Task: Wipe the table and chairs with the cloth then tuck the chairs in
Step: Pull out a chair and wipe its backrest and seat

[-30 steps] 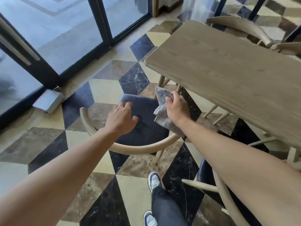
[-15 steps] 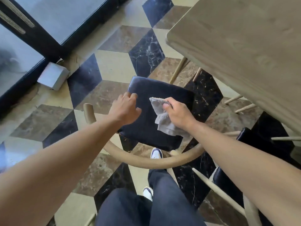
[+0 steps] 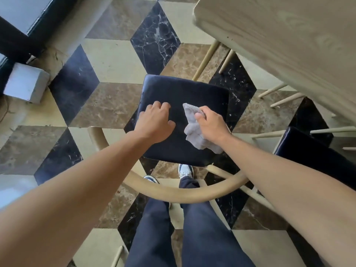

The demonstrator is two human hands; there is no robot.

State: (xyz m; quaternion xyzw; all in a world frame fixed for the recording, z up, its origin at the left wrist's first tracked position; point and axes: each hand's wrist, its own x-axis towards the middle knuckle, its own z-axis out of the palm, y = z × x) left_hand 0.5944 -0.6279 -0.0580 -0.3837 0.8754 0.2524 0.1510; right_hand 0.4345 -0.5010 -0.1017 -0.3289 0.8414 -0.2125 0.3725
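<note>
Both hands are being held over the chair's dark seat (image 3: 185,93). A grey cloth (image 3: 194,130) is being gripped by the right hand (image 3: 212,125) — fingers curled round it, most of it hanging to that hand's left and below the wrist, against the seat. The seat is being touched by the left hand (image 3: 156,122), fingers bent at the knuckles, nothing held. The chair's curved back (image 3: 173,191) is being straddled by both forearms — the table (image 3: 289,41) is lying beyond the right hand.
</note>
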